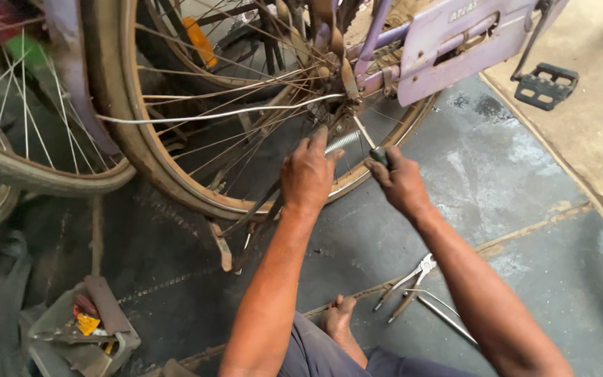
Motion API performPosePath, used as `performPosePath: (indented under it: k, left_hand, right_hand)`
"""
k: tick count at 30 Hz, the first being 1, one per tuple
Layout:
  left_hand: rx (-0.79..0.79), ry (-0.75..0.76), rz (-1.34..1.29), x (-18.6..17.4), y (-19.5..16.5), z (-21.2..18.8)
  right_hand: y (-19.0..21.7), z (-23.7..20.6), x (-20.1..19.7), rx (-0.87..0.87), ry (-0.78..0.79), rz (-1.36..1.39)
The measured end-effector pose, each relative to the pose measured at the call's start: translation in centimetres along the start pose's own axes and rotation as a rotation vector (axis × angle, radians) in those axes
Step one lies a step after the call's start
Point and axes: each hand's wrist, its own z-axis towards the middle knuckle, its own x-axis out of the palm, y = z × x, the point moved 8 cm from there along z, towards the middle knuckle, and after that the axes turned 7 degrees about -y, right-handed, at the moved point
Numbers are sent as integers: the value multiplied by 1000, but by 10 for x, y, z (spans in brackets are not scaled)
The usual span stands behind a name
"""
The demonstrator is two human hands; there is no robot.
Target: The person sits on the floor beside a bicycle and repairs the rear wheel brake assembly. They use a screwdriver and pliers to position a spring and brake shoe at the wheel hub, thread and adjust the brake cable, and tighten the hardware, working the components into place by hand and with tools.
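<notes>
Spring (pixel 342 142) stiff, springy, likely greasy; left hand (pixel 307 174) fingers pinching coil at wheel (pixel 176 188) hub's six o'clock; right hand (pixel 399 183) fist clenched on tool handle (pixel 380 155).

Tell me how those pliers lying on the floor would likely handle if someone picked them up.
The pliers look like bare metal, so probably stiff and fairly heavy for their size. Their handles lie spread apart, so the joint may swing loosely when lifted. Lying flat on the floor, they seem unlikely to roll.

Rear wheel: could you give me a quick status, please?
Left hand on kickstand spring. Right hand gripping dark tool handle near hub. Pliers lying on floor.
</notes>
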Motion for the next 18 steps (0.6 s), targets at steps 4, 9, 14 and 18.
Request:
performPosePath:
  k: [4, 9, 14, 18]
  left_hand:
    - [-29, -30, -60, 1, 2, 3]
    - [-65, -11, -84, 0, 0, 5]
    - [-69, -34, -117, -4, 0, 5]
    - [-31, -32, -112, -4, -1, 7]
  right_hand:
    - [10, 46, -39, -176, 187, -201]
    - [23, 104, -73, -435, 400, -567]
    - [35, 120, -69, -432, 480, -653]
    - [23, 110, -72, -126, 629, -668]
